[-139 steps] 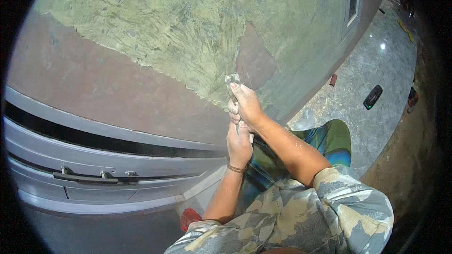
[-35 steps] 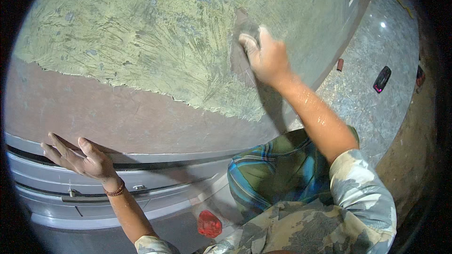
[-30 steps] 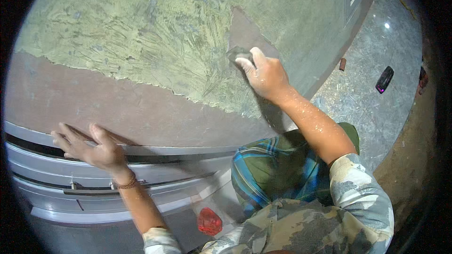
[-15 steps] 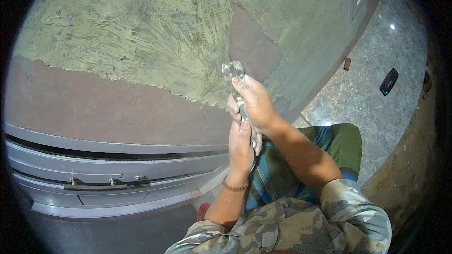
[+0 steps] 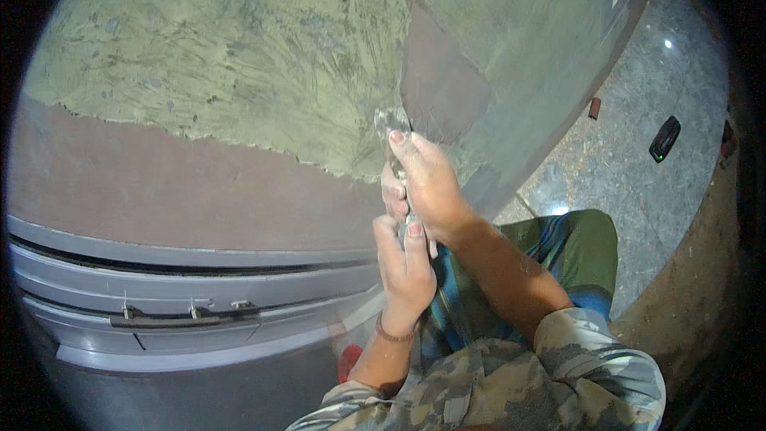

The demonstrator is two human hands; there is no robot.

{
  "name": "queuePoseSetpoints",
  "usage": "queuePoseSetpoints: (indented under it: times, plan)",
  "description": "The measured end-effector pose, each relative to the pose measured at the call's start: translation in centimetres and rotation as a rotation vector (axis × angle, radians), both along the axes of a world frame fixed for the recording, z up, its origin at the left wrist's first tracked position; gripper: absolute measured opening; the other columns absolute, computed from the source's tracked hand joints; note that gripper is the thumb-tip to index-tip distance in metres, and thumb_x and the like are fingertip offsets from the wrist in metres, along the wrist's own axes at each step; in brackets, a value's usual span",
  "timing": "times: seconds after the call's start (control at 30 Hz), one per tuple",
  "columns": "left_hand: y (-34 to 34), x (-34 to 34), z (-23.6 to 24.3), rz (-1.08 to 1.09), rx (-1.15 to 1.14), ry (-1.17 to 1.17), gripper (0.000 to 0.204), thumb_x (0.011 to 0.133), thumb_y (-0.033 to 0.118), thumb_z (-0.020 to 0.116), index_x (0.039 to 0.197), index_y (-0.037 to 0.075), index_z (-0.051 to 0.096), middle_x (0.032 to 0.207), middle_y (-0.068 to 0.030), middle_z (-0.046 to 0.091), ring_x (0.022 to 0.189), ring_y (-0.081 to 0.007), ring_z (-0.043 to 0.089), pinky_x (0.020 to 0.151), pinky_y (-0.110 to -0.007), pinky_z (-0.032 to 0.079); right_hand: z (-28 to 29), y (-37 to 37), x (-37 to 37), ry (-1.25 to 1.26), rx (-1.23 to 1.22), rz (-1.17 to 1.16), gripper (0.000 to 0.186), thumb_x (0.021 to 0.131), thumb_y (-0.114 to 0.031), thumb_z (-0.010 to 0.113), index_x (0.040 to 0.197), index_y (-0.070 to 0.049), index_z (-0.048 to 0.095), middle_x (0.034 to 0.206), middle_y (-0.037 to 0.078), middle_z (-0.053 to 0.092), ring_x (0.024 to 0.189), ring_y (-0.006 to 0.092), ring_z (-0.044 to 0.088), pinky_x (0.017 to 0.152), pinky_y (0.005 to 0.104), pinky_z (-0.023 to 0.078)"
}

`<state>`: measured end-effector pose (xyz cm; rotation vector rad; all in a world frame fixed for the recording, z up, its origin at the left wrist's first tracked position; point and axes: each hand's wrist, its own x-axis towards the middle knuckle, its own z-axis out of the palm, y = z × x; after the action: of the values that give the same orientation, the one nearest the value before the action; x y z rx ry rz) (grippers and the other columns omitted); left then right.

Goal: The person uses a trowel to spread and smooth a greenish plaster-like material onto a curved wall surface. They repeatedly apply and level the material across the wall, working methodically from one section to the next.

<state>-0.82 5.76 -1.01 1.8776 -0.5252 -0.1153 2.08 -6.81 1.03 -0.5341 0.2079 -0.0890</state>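
My right hand [image 5: 435,183] is closed around a putty knife, its thumb pressed along the metal blade [image 5: 391,120], which is smeared with pale paste. Just below it, my left hand [image 5: 405,271] is closed at the lower end of the handle, thumb and forefinger pointing up. The fingers hide most of the handle. Whitish residue coats the fingers of both hands. Beyond the blade is a wall surface with rough yellow-green putty [image 5: 263,56]. A bare brownish patch [image 5: 443,72] shows just past the blade, and a brownish strip [image 5: 183,183] runs beneath the putty's ragged edge.
At the left, a grey panelled frame with metal fittings [image 5: 195,311] borders the brownish strip. On the speckled floor [image 5: 638,191] to the right lie a black oblong device [image 5: 665,139] with a small green light and a reddish-brown cylinder [image 5: 594,108]. A red object [image 5: 349,361] is beside my left forearm.
My left hand has shifted slightly down, and its forefinger has lifted apart from the thumb. The blade has tilted a little. The device's light went from blue to green.
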Motion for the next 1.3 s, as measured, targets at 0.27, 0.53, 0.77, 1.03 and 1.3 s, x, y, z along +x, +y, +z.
queuePoseSetpoints:
  times: [0.27,0.53,0.77,1.03,1.3]
  plan:
    - [-0.1,-0.7,0.4,-0.015,0.04,-0.059,0.023,0.106,0.02,0.046,0.109,-0.003,0.046,0.094,-0.0157,0.054,0.085,-0.021,0.051,0.08,-0.037,0.044,0.1,-0.2,-0.2,-0.043,-0.003,-0.046,0.03,0.108,-0.036,0.045,0.093,-0.011,0.045,0.062,0.0,0.046,0.046,0.0111,0.044,0.042,0.0291,0.036]
    - [-0.3,-0.5,0.7,-0.031,-0.036,0.044,0.023,0.106,0.019,0.044,0.111,-0.004,0.046,0.096,-0.0159,0.051,0.09,-0.0226,0.051,0.085,-0.038,0.043,0.7,-0.6,-0.4,-0.223,0.006,-0.17,0.028,0.108,-0.036,0.047,0.094,-0.011,0.045,0.059,0.001,0.044,0.043,0.0119,0.042,0.041,0.029,0.035]
    - [-0.7,-0.4,1.7,0.004,0.068,0.032,0.025,0.106,0.018,0.045,0.115,-0.005,0.047,0.104,-0.0179,0.05,0.096,-0.0245,0.05,0.09,-0.04,0.042,1.0,-0.6,-0.7,-0.174,0.002,-0.171,0.027,0.107,-0.034,0.048,0.093,-0.011,0.046,0.059,0.002,0.044,0.045,0.0126,0.044,0.041,0.0291,0.036]
    - [-0.6,-1.4,1.3,-0.011,-0.024,0.108,0.022,0.107,0.019,0.044,0.113,-0.003,0.046,0.097,-0.0126,0.049,0.087,-0.0182,0.048,0.083,-0.036,0.042,0.8,-0.9,-0.9,-0.131,0.111,-0.044,0.028,0.106,-0.036,0.05,0.093,-0.011,0.047,0.06,0.002,0.044,0.043,0.0133,0.042,0.04,0.0307,0.034]
    - [-1.4,-0.7,2.4,-0.101,-0.131,0.172,0.02,0.108,0.018,0.043,0.114,-0.001,0.042,0.087,-0.0059,0.05,0.073,-0.0109,0.047,0.068,-0.028,0.042,1.2,-1.6,-0.3,-0.269,0.046,-0.196,0.03,0.107,-0.037,0.048,0.091,-0.012,0.044,0.059,0.002,0.044,0.043,0.0121,0.041,0.041,0.0292,0.035]
